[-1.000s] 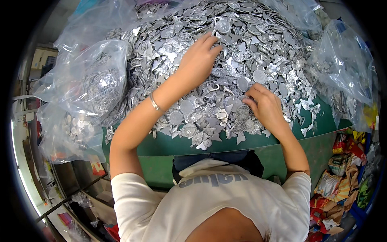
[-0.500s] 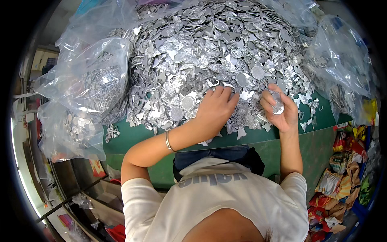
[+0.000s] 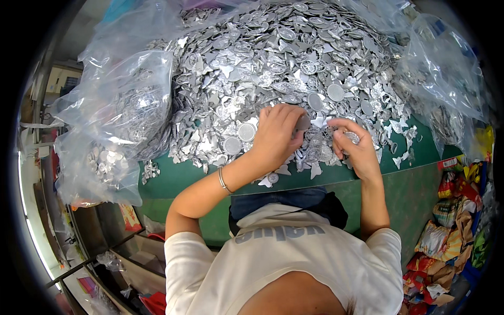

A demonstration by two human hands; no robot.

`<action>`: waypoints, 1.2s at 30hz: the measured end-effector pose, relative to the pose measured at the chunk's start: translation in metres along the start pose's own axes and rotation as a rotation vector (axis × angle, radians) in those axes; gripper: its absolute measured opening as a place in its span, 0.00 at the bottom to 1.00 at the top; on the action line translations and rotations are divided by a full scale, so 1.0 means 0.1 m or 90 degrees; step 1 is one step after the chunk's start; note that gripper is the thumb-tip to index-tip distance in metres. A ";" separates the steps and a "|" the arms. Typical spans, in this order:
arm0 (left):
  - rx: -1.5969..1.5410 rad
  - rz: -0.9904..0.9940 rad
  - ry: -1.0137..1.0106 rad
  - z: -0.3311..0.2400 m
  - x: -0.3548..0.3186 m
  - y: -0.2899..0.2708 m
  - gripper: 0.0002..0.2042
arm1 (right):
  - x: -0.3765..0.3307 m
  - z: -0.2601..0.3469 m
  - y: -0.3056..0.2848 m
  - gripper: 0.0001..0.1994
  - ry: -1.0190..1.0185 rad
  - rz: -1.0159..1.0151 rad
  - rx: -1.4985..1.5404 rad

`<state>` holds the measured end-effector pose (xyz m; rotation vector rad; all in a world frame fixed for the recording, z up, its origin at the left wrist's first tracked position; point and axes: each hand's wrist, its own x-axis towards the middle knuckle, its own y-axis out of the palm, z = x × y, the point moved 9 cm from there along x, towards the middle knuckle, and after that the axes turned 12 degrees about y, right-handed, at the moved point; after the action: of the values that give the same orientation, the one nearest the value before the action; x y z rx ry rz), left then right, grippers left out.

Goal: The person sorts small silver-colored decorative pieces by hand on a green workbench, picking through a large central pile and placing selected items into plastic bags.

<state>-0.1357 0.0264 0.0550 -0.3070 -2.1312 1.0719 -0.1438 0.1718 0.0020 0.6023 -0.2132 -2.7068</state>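
Observation:
A big heap of silvery metal pieces (image 3: 236,68) covers the green table, with flat round discs, star-like shapes and rings mixed together. My left hand (image 3: 278,131) is over the near part of the heap, thumb and fingers closed on a round grey metal disc (image 3: 303,123). Just to its right, my right hand (image 3: 359,155) has its fingers curled around a shiny metal piece (image 3: 352,137), mostly hidden by the fingers. Two round discs with raised rims lie left of my left hand, one of them a textured disc (image 3: 246,132).
Clear plastic bags of metal pieces stand at the left (image 3: 126,110) and right (image 3: 446,79) of the heap. The green table's near edge (image 3: 210,193) runs before my body. Colourful packets (image 3: 436,239) are piled at lower right; open boxes (image 3: 142,257) sit at lower left.
My left hand has turned and now shows a disc between thumb and fingers. My right hand has moved slightly left and lower, its fingers pointing toward the left hand, its piece now less visible.

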 end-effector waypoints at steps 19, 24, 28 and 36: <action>-0.644 -0.112 -0.337 0.03 -0.16 -0.02 0.07 | -0.07 0.21 0.39 0.08 -0.075 0.037 0.062; -0.743 -0.093 -0.425 0.17 -0.13 0.00 0.06 | 0.00 0.13 0.35 0.07 -0.041 0.045 0.087; -0.755 -0.139 -0.491 0.58 0.05 -0.14 0.09 | 0.03 0.06 0.27 0.07 -0.018 0.040 0.072; -0.632 -0.601 -0.518 2.44 1.35 -1.36 0.14 | 0.14 0.02 0.24 0.06 0.003 0.059 0.076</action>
<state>-0.3869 -0.1389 0.1307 0.7766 -2.8390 -0.5611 -0.1495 0.1442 0.0040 0.6176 -0.3942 -2.6174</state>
